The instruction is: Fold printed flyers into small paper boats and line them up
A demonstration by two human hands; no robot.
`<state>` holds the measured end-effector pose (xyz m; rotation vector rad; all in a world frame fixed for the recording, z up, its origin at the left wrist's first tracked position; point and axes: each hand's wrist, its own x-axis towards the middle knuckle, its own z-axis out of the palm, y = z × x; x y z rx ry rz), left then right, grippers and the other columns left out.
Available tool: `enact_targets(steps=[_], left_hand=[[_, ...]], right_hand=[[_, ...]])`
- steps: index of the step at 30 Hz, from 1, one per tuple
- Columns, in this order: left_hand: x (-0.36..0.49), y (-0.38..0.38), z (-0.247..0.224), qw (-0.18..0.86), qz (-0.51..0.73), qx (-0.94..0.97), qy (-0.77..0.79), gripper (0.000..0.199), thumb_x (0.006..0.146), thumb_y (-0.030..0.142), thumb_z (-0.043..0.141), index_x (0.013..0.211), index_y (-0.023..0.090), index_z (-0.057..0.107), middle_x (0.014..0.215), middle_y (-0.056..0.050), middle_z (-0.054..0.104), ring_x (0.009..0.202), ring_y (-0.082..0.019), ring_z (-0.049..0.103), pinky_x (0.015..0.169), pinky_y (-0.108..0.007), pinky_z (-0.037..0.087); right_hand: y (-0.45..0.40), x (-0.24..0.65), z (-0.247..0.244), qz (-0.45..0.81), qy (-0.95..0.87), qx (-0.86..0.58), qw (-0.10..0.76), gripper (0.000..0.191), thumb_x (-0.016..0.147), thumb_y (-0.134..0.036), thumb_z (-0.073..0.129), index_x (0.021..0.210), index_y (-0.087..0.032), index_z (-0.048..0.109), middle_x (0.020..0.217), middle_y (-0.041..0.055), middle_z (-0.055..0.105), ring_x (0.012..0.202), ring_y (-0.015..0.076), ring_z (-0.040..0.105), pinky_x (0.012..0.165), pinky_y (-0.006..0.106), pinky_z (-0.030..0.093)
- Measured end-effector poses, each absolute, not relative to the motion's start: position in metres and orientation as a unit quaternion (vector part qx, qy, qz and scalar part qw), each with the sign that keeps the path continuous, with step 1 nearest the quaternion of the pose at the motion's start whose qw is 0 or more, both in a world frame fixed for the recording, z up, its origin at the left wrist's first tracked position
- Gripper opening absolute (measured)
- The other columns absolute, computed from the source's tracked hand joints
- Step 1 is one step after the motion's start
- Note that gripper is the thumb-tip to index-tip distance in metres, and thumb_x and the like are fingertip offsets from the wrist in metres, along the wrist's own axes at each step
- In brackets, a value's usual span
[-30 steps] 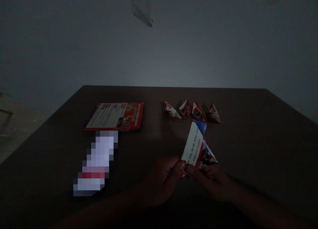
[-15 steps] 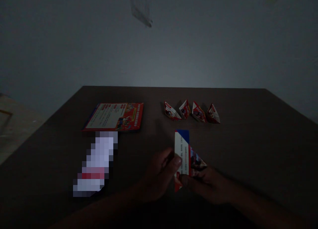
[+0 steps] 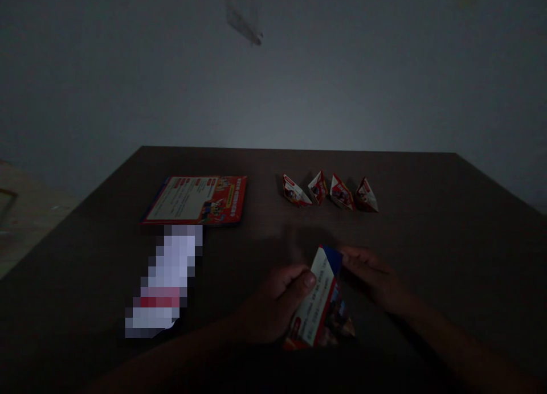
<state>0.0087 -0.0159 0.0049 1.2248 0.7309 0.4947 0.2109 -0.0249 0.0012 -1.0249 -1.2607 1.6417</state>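
A partly folded sheet of printed paper [image 3: 318,297], white with text, blue at one corner and red along its edges, tilts to the right above the near part of the table. My left hand [image 3: 284,294] is closed on its left side, thumb lying over the front. At the upper right, the fingertips of my right hand [image 3: 376,277] are pressed together at the blue corner. Part of the paper's back is hidden by the hands. Beyond them several small folded paper boats [image 3: 342,192], red and white, stand in a row.
To the left on the dark table [image 3: 419,234] lies a stack of printed leaflets or booklets [image 3: 183,199]. In front of it is a long pale pixelated object [image 3: 166,283] with a red band. A pale wall [image 3: 342,69] rises behind the table.
The paper has turned clockwise and come lower. My right hand has moved from its lower edge up to the blue corner, while my left hand keeps its hold.
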Motion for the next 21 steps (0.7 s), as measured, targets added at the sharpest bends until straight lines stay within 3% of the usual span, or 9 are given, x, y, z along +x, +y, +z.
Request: enact_targets(steps=[5, 16, 21], left_hand=[[0.0065, -0.0163, 0.0026, 0.679, 0.166, 0.634, 0.330, 0.046, 0.090, 0.055, 0.037, 0.086, 0.013, 0.055, 0.069, -0.001, 0.054, 0.058, -0.011, 0.051, 0.050, -0.019, 0.037], [0.0071, -0.0155, 0.0056, 0.602, 0.170, 0.720, 0.299, 0.039, 0.095, 0.043, 0.031, 0.082, 0.014, 0.053, 0.064, 0.000, 0.053, 0.054, -0.009, 0.048, 0.050, -0.019, 0.034], [0.0063, -0.0158, 0.0067, 0.589, 0.186, 0.733, 0.284, 0.035, 0.095, 0.039, 0.032, 0.078, 0.014, 0.051, 0.062, 0.002, 0.047, 0.054, -0.008, 0.043, 0.050, -0.019, 0.033]], right_hand=[[-0.0280, 0.2069, -0.0027, 0.673, -0.479, -0.405, 0.392, 0.039, 0.082, -0.051, 0.059, 0.069, -0.015, 0.058, 0.064, -0.0006, 0.053, 0.058, 0.0110, 0.048, 0.057, 0.022, 0.040], [-0.0306, 0.2027, 0.0034, 0.580, -0.616, -0.385, 0.370, 0.036, 0.094, -0.040, 0.043, 0.071, -0.015, 0.057, 0.063, -0.0018, 0.051, 0.058, 0.0098, 0.046, 0.056, 0.021, 0.037], [-0.0294, 0.2028, 0.0040, 0.552, -0.645, -0.383, 0.365, 0.034, 0.094, -0.034, 0.044, 0.066, -0.016, 0.052, 0.058, -0.0046, 0.042, 0.052, 0.0077, 0.037, 0.050, 0.019, 0.032]])
